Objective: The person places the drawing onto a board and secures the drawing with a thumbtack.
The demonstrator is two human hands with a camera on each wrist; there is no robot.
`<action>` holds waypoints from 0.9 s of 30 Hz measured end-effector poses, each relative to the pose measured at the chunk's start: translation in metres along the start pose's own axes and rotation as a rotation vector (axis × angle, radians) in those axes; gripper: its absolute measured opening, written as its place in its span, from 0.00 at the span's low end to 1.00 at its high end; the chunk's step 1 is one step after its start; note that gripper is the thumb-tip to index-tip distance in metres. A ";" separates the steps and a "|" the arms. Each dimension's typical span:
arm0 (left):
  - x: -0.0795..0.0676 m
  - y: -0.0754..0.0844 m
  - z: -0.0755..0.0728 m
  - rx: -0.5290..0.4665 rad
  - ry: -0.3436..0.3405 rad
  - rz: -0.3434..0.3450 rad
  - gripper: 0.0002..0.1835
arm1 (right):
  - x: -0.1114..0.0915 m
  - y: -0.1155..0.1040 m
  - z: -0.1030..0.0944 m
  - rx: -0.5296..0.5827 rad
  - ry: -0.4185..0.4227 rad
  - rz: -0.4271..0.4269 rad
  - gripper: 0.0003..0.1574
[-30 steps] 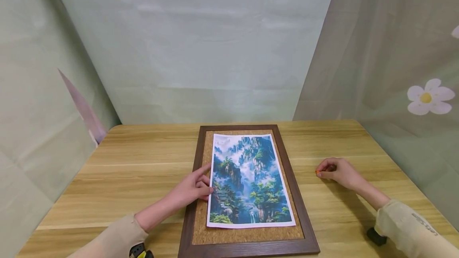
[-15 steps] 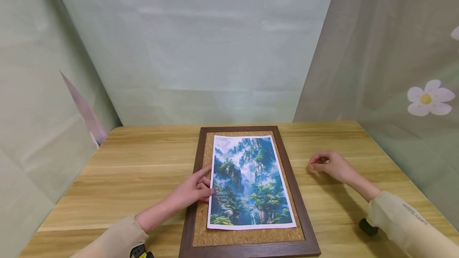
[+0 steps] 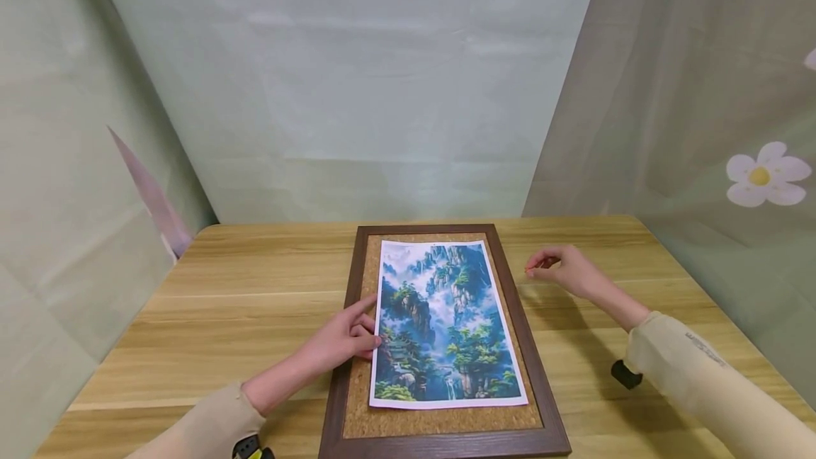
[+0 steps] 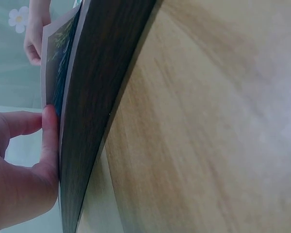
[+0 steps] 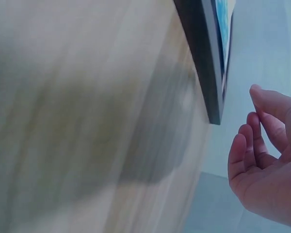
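A printed picture of misty mountains and waterfalls (image 3: 446, 324) lies on a cork board (image 3: 440, 421) with a dark brown frame. At the print's left edge, my left hand (image 3: 334, 340) touches it with the index finger extended and the thumb on the paper. My right hand (image 3: 567, 273) is raised beside the board's right side, apart from it. Between its thumb and finger it pinches a tiny orange piece (image 3: 528, 271) that looks like a push pin. In the right wrist view the right hand (image 5: 269, 160) hides this piece; its other fingers are curled.
The board rests on a wood-grain table (image 3: 255, 310), its far end close to the table's back edge. Pale green curtains (image 3: 382, 91) hang behind and at both sides. A black strap (image 3: 627, 374) is on the right wrist.
My right hand has moved left and away from me, up to beside the board's frame, with the orange piece still pinched. The left hand and the print have stayed in place.
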State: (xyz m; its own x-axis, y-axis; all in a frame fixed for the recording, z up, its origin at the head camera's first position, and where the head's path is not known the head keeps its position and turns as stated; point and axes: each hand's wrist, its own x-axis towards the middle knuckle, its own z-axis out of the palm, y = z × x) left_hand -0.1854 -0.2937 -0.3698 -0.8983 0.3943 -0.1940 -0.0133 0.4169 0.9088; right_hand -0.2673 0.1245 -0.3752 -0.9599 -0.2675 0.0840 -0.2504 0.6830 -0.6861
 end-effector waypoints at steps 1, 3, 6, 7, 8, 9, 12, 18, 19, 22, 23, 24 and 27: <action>0.000 0.000 0.000 0.001 0.000 0.000 0.44 | 0.003 -0.002 0.001 0.003 -0.003 -0.006 0.06; 0.001 -0.002 0.000 -0.001 -0.002 0.004 0.44 | 0.007 -0.006 0.002 0.014 -0.011 -0.008 0.06; 0.002 -0.003 0.000 -0.002 -0.005 0.009 0.44 | 0.015 -0.011 0.004 0.020 -0.022 -0.024 0.07; 0.002 -0.003 0.000 -0.002 -0.006 0.011 0.44 | 0.017 -0.013 0.005 0.022 -0.024 -0.024 0.07; 0.003 -0.004 0.000 -0.002 -0.008 0.013 0.44 | 0.019 -0.015 0.005 0.027 -0.028 -0.028 0.07; 0.003 -0.004 0.000 0.000 -0.009 0.014 0.44 | 0.021 -0.017 0.006 0.027 -0.030 -0.031 0.08; 0.002 -0.004 0.000 0.000 -0.014 0.020 0.44 | 0.027 -0.022 0.009 0.044 -0.037 -0.036 0.08; 0.000 -0.002 0.000 -0.008 -0.021 0.026 0.44 | 0.037 -0.032 0.016 0.059 -0.053 -0.037 0.07; 0.000 -0.002 0.000 -0.008 -0.022 0.027 0.44 | 0.039 -0.034 0.017 0.059 -0.056 -0.039 0.08; -0.001 0.000 0.000 -0.013 -0.026 0.029 0.45 | 0.044 -0.039 0.020 0.072 -0.065 -0.045 0.08; -0.001 0.000 0.000 -0.014 -0.027 0.030 0.45 | 0.046 -0.041 0.021 0.076 -0.069 -0.046 0.08; -0.001 0.000 0.000 -0.013 -0.026 0.028 0.45 | 0.048 -0.043 0.022 0.081 -0.072 -0.051 0.08; -0.001 0.001 0.000 -0.015 -0.026 0.027 0.45 | 0.054 -0.047 0.024 0.089 -0.073 -0.067 0.07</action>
State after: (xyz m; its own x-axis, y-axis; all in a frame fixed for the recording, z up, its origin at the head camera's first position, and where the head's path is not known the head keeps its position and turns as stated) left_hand -0.1845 -0.2938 -0.3684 -0.8869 0.4262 -0.1782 0.0042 0.3933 0.9194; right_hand -0.3043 0.0614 -0.3559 -0.9289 -0.3612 0.0811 -0.2981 0.5999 -0.7425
